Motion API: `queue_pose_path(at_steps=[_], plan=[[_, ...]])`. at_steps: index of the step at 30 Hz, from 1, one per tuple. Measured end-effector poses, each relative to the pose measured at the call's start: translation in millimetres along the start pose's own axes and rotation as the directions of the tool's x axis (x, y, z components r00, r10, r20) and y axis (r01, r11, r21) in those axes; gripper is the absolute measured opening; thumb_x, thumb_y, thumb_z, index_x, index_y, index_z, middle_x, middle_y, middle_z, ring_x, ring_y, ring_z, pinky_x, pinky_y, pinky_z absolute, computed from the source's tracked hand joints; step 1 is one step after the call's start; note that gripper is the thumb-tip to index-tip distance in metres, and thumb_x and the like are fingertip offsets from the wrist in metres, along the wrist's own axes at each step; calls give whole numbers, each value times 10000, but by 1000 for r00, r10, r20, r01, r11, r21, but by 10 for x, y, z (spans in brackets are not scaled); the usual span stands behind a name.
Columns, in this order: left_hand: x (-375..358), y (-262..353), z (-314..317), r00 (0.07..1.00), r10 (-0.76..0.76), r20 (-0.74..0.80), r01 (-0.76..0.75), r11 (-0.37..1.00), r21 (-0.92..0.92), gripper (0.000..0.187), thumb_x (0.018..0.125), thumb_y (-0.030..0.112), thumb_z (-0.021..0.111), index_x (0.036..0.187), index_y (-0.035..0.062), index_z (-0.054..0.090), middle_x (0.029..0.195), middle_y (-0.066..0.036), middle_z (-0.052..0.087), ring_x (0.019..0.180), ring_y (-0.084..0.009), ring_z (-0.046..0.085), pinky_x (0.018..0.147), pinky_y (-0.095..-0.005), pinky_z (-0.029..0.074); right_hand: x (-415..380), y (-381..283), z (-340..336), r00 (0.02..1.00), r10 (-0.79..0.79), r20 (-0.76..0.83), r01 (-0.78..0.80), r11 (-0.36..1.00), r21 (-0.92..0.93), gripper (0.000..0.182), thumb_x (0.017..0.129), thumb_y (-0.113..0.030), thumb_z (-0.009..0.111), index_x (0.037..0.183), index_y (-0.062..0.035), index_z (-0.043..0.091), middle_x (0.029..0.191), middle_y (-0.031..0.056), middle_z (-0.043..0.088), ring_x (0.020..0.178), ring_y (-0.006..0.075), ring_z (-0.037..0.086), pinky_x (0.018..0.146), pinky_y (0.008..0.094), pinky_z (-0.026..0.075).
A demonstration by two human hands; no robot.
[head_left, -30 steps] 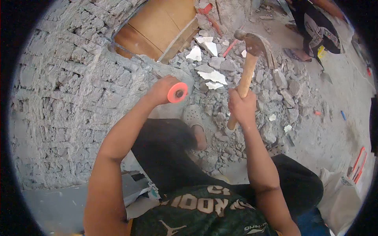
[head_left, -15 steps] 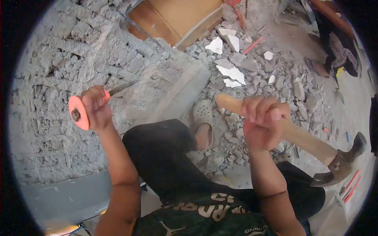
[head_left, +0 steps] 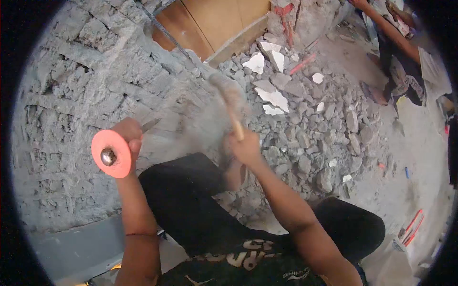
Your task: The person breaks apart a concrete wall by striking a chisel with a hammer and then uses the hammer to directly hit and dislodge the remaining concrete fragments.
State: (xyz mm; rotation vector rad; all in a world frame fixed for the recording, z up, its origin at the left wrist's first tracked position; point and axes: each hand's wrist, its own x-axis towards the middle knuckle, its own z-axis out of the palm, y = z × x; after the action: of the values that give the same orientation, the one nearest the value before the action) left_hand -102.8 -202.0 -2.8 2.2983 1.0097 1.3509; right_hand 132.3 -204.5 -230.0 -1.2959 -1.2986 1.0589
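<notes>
My left hand (head_left: 130, 132) is wrapped round a chisel (head_left: 114, 151) with a round pinkish-orange guard. The chisel's bare metal head faces me, and its dark tip points up and right against the rough, chipped wall (head_left: 71, 109). My right hand (head_left: 245, 148) grips the wooden handle of a hammer (head_left: 233, 107). Motion smears the hammer head, which is raised beyond my right hand, to the right of the chisel.
Broken masonry (head_left: 305, 128) with white flakes covers the floor ahead and right. A wooden panel (head_left: 234, 21) fills an opening at the top, near a red tool (head_left: 287, 26). Another person (head_left: 400, 62) is at upper right. Red strips (head_left: 412, 229) lie at right; a grey panel (head_left: 81, 248) is lower left.
My right hand has swung the hammer left and its head now points up and away instead of down to the right. My left hand and the chisel have shifted slightly lower.
</notes>
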Motion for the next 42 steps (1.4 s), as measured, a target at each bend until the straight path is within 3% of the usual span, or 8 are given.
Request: queue_pose_path(at_steps=[9, 11, 13, 18, 25, 32, 35, 42], plan=[[38, 45, -92, 983, -133, -128, 101, 967, -234, 261, 807, 134, 613, 622, 80, 437, 612, -48, 456, 555, -174, 417, 480, -294, 334, 394, -1129, -524, 701, -400, -591, 665, 67, 744, 50, 907, -126, 534, 905, -87, 564, 866, 86, 602, 620, 252, 571, 588, 393, 464], [-177, -204, -251, 922, -281, -265, 208, 939, -273, 212, 803, 119, 630, 692, 60, 460, 694, -70, 497, 621, -191, 466, 524, -319, 387, 524, -272, 159, 610, -598, -519, 736, 670, 92, 108, 894, -111, 537, 816, -55, 588, 794, 100, 598, 612, 258, 575, 556, 410, 455], [-118, -270, -197, 974, -209, -82, 152, 884, -443, 175, 786, 96, 656, 743, 55, 491, 735, -72, 519, 680, -198, 498, 584, -332, 418, 469, 115, 629, 952, 275, 135, -276, 961, -9, 210, 803, -180, 610, 802, 29, 618, 649, 179, 612, 645, 312, 642, 625, 447, 497], [-165, -263, -67, 971, -201, 129, 152, 936, 317, 245, 735, 195, 768, 844, 73, 585, 805, -21, 568, 831, -187, 564, 754, -331, 458, 375, 240, 331, 994, 96, 52, -86, 982, -170, 215, 802, -212, 618, 807, 1, 646, 664, 171, 635, 649, 305, 653, 628, 425, 498], [-27, -26, 48, 983, -181, 3, 180, 979, 90, 300, 788, 277, 753, 718, 79, 540, 692, 10, 504, 641, -142, 469, 581, -305, 359, 37, -357, -501, 920, -96, -381, 146, 984, 103, 159, 854, -202, 627, 840, -46, 649, 672, 130, 650, 624, 245, 651, 623, 391, 511], [17, 38, -32, 986, -164, -38, 161, 985, -58, 279, 798, 245, 736, 715, 71, 535, 685, 4, 492, 621, -121, 436, 556, -286, 312, 462, -1326, -541, 635, -418, -649, 757, 168, 632, 96, 922, -188, 516, 891, -101, 491, 749, 46, 504, 690, 230, 523, 672, 394, 476], [21, 7, -25, 975, -214, -52, 210, 975, -73, 243, 799, 210, 720, 728, 62, 540, 704, 5, 498, 634, -117, 443, 560, -293, 319, 596, 214, 586, 955, -260, -146, 231, 955, -186, 176, 841, -163, 556, 971, -82, 644, 846, 146, 633, 788, 294, 616, 719, 384, 498], [96, -56, 175, 1000, -4, -24, 6, 997, 76, 225, 785, 117, 708, 689, 60, 512, 662, -24, 520, 590, -173, 469, 548, -324, 355, 591, 199, 654, 994, 110, -9, -111, 984, -138, 299, 794, -231, 645, 946, 26, 628, 776, 266, 643, 776, 437, 641, 713, 488, 499]])
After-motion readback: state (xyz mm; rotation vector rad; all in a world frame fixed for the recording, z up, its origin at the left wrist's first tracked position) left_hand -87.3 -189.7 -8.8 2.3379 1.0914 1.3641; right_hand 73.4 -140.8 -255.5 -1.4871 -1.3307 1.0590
